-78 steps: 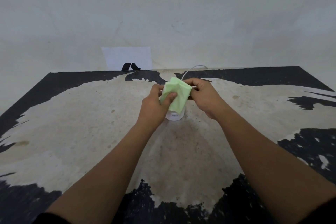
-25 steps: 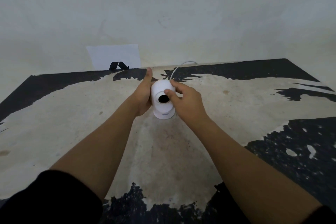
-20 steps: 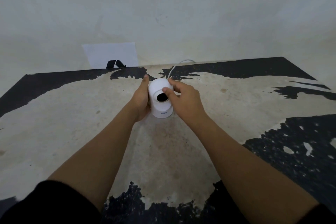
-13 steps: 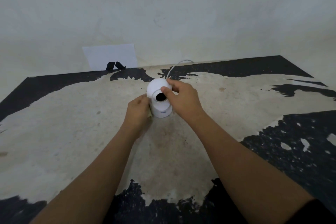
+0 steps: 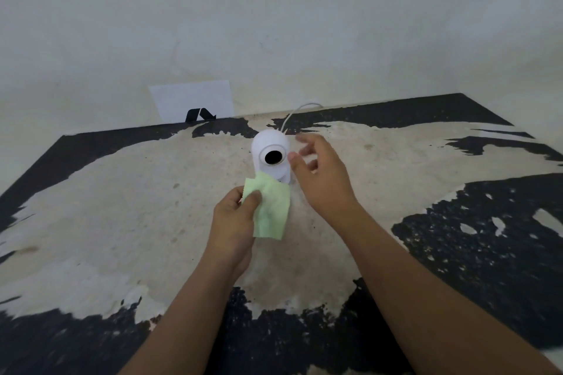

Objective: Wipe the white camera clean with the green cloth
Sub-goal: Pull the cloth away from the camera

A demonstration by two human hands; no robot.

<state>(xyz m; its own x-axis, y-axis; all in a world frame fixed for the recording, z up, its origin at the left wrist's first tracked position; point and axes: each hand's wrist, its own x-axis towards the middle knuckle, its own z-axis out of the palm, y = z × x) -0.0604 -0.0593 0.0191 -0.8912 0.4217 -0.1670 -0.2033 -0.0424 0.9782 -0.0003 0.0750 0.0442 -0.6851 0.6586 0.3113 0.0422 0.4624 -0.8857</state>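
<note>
Two bare forearms of mine reach out over the worn table [image 5: 122,222], its black coating peeled back to a pale patch in the middle. Nearest, my left hand [image 5: 234,222] pinches the green cloth [image 5: 272,207] between thumb and fingers at its left edge; the cloth hangs down in a loose sheet, its top edge overlapping the foot of the white camera [image 5: 271,158] from where I look. My right hand [image 5: 320,179] is spread loosely just right of the camera, fingers curled and apart, gripping nothing; whether the thumb tip touches the housing I cannot tell. The camera stands upright near the table's far middle, long axis vertical, its round dark lens facing back toward me. Any lettering on its base is hidden by the cloth. Behind it a white cable [image 5: 297,113] arcs to the table's far edge. Farther left, a white sheet [image 5: 195,99] with a black angular mark leans at the wall.
</note>
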